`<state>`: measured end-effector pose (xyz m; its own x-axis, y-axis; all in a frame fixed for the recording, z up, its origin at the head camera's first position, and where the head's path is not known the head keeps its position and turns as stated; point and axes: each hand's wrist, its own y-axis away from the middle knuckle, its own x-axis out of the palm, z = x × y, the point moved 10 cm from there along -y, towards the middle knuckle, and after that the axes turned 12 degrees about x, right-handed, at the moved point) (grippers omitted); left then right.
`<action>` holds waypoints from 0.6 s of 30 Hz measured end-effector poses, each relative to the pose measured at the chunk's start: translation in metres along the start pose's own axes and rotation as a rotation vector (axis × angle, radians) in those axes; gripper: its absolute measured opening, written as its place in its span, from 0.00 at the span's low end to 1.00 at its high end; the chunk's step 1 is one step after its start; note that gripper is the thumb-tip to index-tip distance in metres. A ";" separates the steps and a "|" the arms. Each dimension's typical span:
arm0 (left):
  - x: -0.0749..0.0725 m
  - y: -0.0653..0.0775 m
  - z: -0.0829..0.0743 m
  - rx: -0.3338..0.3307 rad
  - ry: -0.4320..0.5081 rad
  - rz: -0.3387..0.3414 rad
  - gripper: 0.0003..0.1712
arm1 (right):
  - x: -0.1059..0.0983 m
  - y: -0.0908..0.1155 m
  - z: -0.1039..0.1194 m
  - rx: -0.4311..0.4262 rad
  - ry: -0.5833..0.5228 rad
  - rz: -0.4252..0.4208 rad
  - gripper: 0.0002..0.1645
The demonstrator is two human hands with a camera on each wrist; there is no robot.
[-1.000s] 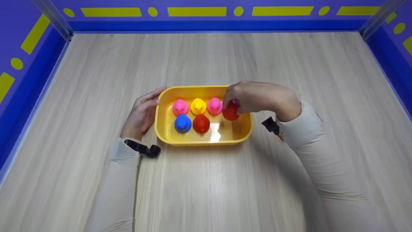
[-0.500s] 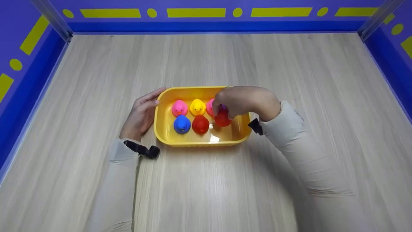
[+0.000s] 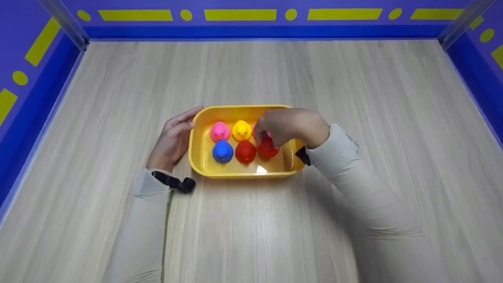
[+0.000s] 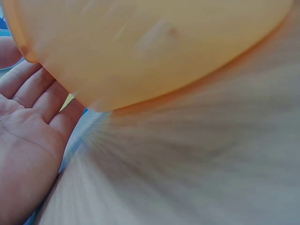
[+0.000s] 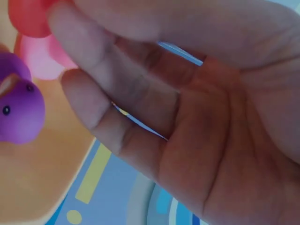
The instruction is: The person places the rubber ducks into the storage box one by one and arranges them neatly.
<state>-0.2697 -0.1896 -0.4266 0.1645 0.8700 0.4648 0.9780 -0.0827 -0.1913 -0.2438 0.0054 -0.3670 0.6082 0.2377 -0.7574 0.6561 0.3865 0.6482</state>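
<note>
My left hand (image 3: pixel 171 137) rests against the left end of a yellow plastic tub (image 3: pixel 247 175), its fairly straight fingers along the outer wall and the thumb tip at the rim. My right hand (image 3: pixel 289 125) reaches down into the tub and pinches a red rubber duck (image 3: pixel 268 149) in the front row. Left of that duck stand another red duck (image 3: pixel 245 152) and a blue duck (image 3: pixel 223 151). Behind them are a pink duck (image 3: pixel 220 132) and a yellow duck (image 3: pixel 241 131). A second pink duck (image 5: pixel 47 58) and a purple duck (image 5: pixel 23 111) show beside my right fingertips.
The tub stands on a pale wood-grain table (image 3: pixel 251 228). Blue and purple panels with yellow marks (image 3: pixel 240 15) border the table at the back and both sides. My right hand covers part of the tub's right end.
My right hand has moved left and toward me with the red duck, from the tub's right side to beside the other red duck. The left hand has stayed in place.
</note>
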 end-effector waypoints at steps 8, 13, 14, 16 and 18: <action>-0.001 0.000 0.001 0.002 0.006 -0.002 0.24 | 0.003 -0.005 0.001 0.029 -0.004 0.016 0.23; -0.001 0.000 0.001 0.005 0.005 -0.012 0.24 | 0.005 -0.007 0.000 0.057 -0.010 0.031 0.24; -0.001 0.000 0.001 0.005 0.006 -0.011 0.24 | 0.005 -0.007 0.000 0.059 -0.011 0.033 0.24; -0.001 0.000 0.001 0.008 0.009 -0.010 0.24 | 0.005 -0.007 0.000 0.062 -0.017 0.038 0.24; -0.001 -0.001 0.001 0.009 0.013 -0.007 0.24 | 0.006 -0.008 0.001 0.057 -0.017 0.044 0.24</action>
<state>-0.2705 -0.1897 -0.4275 0.1593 0.8644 0.4769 0.9779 -0.0720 -0.1961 -0.2449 0.0033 -0.3762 0.6442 0.2380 -0.7269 0.6528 0.3242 0.6847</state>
